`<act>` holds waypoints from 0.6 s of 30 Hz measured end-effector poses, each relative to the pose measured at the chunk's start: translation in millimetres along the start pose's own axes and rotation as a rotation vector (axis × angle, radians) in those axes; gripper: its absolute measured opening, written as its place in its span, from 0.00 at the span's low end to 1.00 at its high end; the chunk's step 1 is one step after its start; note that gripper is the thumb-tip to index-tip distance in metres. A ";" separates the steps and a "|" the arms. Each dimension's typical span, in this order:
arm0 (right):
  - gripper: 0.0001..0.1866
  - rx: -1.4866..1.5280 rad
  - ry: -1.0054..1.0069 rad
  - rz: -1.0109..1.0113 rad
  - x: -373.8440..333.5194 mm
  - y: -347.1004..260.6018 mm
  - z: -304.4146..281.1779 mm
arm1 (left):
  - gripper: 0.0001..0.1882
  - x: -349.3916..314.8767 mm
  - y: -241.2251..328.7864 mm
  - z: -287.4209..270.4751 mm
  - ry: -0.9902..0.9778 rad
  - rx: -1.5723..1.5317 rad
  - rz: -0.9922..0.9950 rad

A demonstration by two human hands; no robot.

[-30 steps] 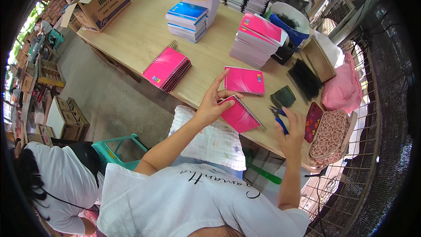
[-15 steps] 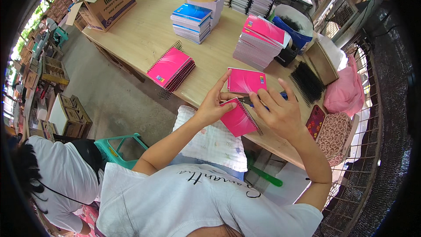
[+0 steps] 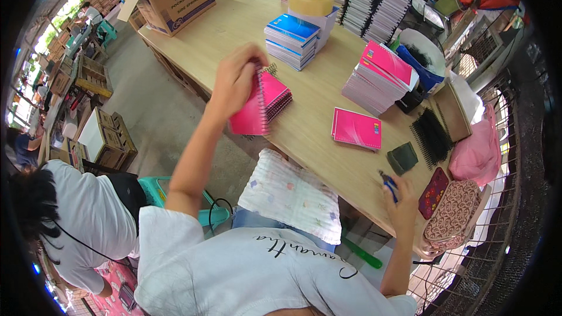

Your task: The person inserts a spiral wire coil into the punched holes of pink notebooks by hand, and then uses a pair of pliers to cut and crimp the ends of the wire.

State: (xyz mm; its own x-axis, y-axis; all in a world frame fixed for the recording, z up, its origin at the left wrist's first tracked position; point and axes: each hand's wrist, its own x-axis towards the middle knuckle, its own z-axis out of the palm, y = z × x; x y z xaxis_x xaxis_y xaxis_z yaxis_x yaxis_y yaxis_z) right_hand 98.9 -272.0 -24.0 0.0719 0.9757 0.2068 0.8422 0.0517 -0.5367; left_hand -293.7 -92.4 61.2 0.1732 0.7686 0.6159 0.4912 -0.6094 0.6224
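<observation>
Head view: blue tool point(image 3: 389, 185) half-hidden in right hand point(image 3: 401, 203)

we see a long pale wooden table point(image 3: 246, 29) crossing the frame's upper middle, over a grey concrete floor point(image 3: 152, 117). daylight enters at upper left above stacked crates point(image 3: 88, 73); a wire mesh fence point(image 3: 515, 158) lines the right.
</observation>
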 end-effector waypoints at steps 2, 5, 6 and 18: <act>0.19 -0.104 -0.005 -0.098 -6.9 13.1 16.5 | 0.08 29.6 -27.7 3.7 -0.323 0.041 0.252; 0.20 -0.154 0.029 -0.175 -10.3 28.0 35.3 | 0.05 39.8 -61.2 24.0 -0.802 0.101 0.238; 0.20 -0.156 0.046 -0.189 -10.3 32.3 38.6 | 0.05 37.9 -71.1 32.1 -0.810 0.093 0.241; 0.25 -0.159 0.123 -0.116 -11.2 45.7 49.0 | 0.07 9.1 -98.1 68.7 -0.593 0.237 0.268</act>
State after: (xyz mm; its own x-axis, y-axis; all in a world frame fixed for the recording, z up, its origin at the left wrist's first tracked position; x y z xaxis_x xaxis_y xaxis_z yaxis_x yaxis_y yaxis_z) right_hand 110.4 -270.2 -90.9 0.0261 0.9315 0.3629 0.9214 0.1184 -0.3702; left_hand -281.6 -12.2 -27.4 0.7188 0.6152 0.3237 0.5281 -0.7861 0.3213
